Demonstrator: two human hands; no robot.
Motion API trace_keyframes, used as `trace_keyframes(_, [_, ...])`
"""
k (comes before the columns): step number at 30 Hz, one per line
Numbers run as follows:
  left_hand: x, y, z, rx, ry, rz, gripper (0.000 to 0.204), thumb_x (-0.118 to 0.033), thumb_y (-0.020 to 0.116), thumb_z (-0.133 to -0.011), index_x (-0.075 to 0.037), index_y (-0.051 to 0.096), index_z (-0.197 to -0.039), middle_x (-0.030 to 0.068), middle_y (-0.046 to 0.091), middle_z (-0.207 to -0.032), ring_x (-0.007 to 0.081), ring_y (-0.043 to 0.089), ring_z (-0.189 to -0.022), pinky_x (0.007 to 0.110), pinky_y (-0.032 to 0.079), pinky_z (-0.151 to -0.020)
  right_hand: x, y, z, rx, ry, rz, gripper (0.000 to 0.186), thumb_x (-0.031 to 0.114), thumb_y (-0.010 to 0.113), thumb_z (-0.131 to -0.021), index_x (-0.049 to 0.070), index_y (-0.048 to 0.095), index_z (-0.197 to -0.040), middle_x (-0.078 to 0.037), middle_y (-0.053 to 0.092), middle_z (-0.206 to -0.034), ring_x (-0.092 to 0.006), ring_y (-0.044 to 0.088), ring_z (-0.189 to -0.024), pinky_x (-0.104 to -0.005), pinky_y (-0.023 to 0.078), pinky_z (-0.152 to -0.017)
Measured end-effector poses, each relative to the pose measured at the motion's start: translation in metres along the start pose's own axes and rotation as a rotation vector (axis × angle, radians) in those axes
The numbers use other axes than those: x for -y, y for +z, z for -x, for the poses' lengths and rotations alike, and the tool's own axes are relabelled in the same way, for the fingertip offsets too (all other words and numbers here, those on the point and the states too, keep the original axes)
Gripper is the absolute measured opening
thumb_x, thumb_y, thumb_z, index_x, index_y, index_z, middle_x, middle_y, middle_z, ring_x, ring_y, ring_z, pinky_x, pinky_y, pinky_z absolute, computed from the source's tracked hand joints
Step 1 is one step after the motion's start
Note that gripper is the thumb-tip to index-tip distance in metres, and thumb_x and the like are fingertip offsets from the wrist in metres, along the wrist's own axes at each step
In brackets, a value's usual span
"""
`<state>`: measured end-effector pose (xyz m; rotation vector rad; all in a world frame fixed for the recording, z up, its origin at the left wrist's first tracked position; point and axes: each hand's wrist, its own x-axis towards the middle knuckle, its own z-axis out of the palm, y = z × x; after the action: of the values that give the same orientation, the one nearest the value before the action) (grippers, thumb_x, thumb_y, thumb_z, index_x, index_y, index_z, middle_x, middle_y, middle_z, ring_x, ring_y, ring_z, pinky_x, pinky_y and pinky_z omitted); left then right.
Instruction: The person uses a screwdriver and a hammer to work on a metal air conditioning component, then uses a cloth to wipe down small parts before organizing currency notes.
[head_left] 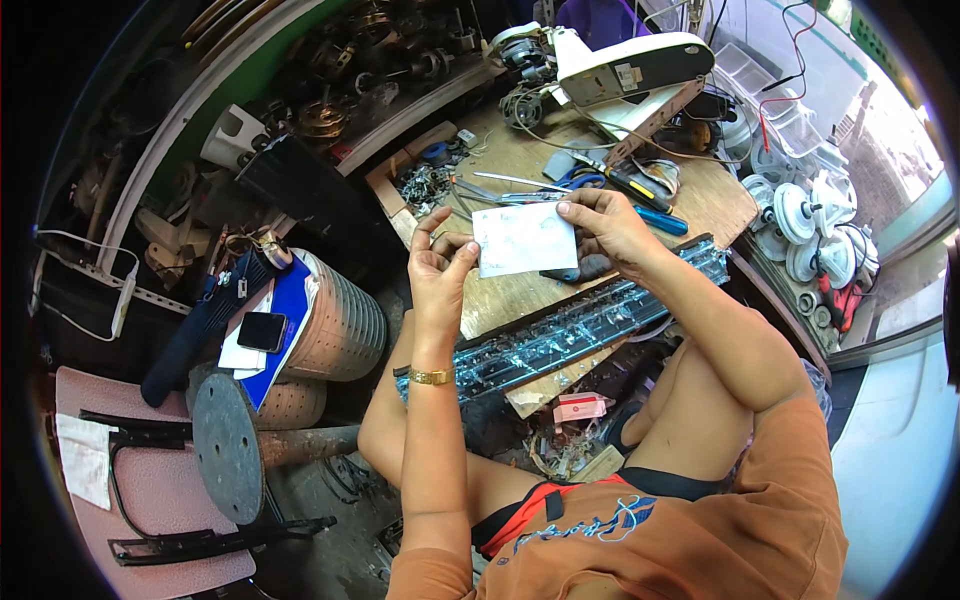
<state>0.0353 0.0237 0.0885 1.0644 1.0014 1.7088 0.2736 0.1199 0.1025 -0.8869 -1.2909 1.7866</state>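
A small white rectangular piece of paper (527, 241) with faint grey smudges is held up flat over the wooden workbench (480, 300). My left hand (440, 262) pinches its left edge between thumb and finger, other fingers raised and a gold watch on the wrist. My right hand (606, 228) grips its upper right corner, thumb on top. Behind the paper lie blue-handled scissors (583, 180), a yellow-and-black cutter (635, 185) and a blue-handled tool (662, 221). A dark object partly hidden by the paper's lower edge sits on the bench.
A long dark strip wrapped in clear plastic (590, 320) lies along the bench's near edge. A heap of small metal parts (428, 187) sits far left, and a white appliance (635, 68) stands at the back. White plastic parts (800, 220) pile up at right. A phone (262, 332) rests on a perforated drum (340, 315).
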Motion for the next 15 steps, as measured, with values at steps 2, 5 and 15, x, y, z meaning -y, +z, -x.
trace_keyframes(2, [0.0004,-0.0001,0.0005,-0.005,-0.004,0.009,0.057,0.002,0.073,-0.095,0.0,0.046,-0.145,0.0048,0.071,-0.096,0.0106,0.067,-0.087,0.026,0.056,-0.079,-0.0001,-0.0003,-0.0004,-0.002,0.0,-0.001,0.028,0.024,0.075,-0.099,0.001,0.071,-0.115,-0.004,0.074,-0.093,-0.0111,0.07,-0.072,-0.0287,0.061,-0.056])
trace_keyframes(5, [0.0022,-0.0034,0.0001,0.015,-0.003,0.003,0.058,0.003,0.072,-0.095,-0.001,0.046,-0.147,0.0033,0.072,-0.1,0.0118,0.071,-0.092,0.027,0.06,-0.085,0.0011,0.001,-0.0001,-0.009,0.001,0.003,0.028,0.023,0.075,-0.099,0.002,0.07,-0.115,-0.004,0.074,-0.094,-0.011,0.07,-0.073,-0.029,0.061,-0.057])
trace_keyframes(15, [0.0029,-0.0024,0.0001,0.013,-0.002,0.007,0.059,0.003,0.073,-0.095,0.0,0.046,-0.147,0.0032,0.072,-0.099,0.0119,0.071,-0.093,0.027,0.06,-0.086,0.0015,0.0,-0.0011,-0.013,-0.003,0.009,0.028,0.023,0.076,-0.099,0.001,0.07,-0.115,-0.004,0.074,-0.094,-0.0115,0.071,-0.073,-0.0297,0.062,-0.058])
